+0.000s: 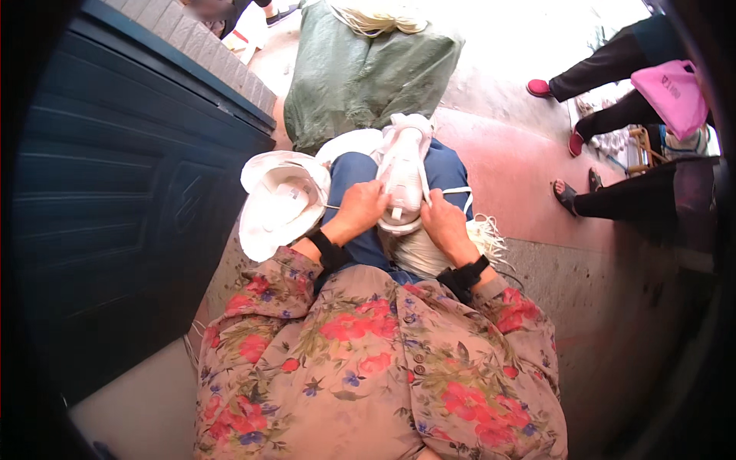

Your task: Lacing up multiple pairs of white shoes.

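A white shoe (401, 170) rests on my lap between my knees, its opening toward me. My left hand (363, 208) is closed at the shoe's left edge, fingertips pressed against it. On the other side my right hand (446, 222) pinches a white shoelace (424, 181) running up along the shoe. A loose end of white lace crosses my right knee. Beneath the shoe, a bundle of cream-white laces (418, 254) spreads over my right thigh. What the left fingertips hold besides the shoe's edge is hidden. Both wrists wear black bands.
A white hat-like fabric thing (280, 201) lies open beside my left knee. Ahead stands a large green sack (366, 73) with more pale laces (379, 15) on top. A dark blue door (130, 184) closes off the left. Other people's legs and a pink bag (671, 98) are at right.
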A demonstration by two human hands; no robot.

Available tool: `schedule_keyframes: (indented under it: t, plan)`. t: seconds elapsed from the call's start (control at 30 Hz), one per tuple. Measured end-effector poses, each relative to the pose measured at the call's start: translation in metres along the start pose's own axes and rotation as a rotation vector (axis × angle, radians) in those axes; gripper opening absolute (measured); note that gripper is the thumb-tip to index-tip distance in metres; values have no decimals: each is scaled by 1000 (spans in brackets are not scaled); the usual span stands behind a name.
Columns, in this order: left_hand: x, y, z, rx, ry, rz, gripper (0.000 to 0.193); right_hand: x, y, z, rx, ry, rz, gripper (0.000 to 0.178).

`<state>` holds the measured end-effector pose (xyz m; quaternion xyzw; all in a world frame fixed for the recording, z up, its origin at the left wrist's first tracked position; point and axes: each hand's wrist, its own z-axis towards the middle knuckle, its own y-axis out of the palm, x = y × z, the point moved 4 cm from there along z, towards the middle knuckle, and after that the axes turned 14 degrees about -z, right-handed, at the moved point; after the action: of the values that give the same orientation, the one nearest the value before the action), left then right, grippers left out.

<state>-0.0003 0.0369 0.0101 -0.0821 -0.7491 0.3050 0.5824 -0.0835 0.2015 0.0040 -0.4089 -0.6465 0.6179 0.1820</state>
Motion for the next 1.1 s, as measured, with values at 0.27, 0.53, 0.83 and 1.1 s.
schedule_keyframes:
  t: [0.27, 0.53, 0.83, 1.1]
  plan:
    - [-5, -20, -16, 72, -106, -402, 26, 17, -89, 20, -189, 183, 1149, 33]
    - [38, -6, -17, -215, -507, -1475, 43, -42, -117, 16, -245, -234, 942, 19]
    - [64, -14, -18, -309, -539, -1185, 21, -26, -23, -3, -621, 114, 1336, 44]
    - [84, 12, -31, -327, -526, -1019, 24, 2, -88, 52, -282, 239, 1881, 23]
